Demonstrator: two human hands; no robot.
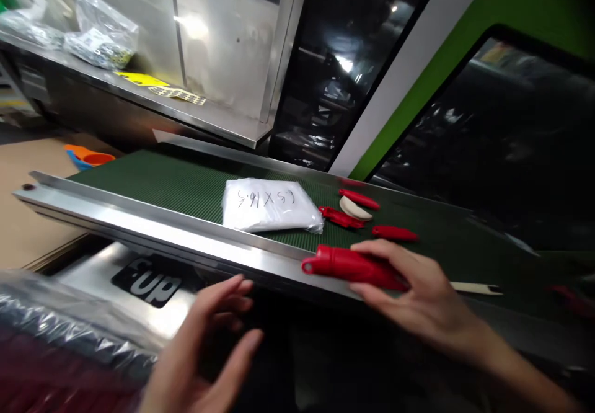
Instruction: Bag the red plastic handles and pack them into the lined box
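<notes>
My right hand (413, 289) grips a red plastic handle (351, 265) with a hole at its end, held over the near rail of a green conveyor belt (153, 180). To the left, below the rail, my left hand (209, 345) is held with fingers apart and nothing in it. On the belt beyond my right hand lie several red plastic parts, one of them a slim red piece (395, 233), and a cream curved piece (355, 208). A cream strip (476, 288) shows behind my right wrist. Left of the red parts rests a white plastic-wrapped pack (269, 205) with handwriting.
The conveyor's metal rail (186, 230) runs across in front of me. Orange and blue cups (90, 157) sit on cardboard at left. Clear bags of small parts (100, 35) stand on a metal ledge. A green and white machine (409, 109) rises behind the belt. Clear plastic wrap (69, 332) is at lower left.
</notes>
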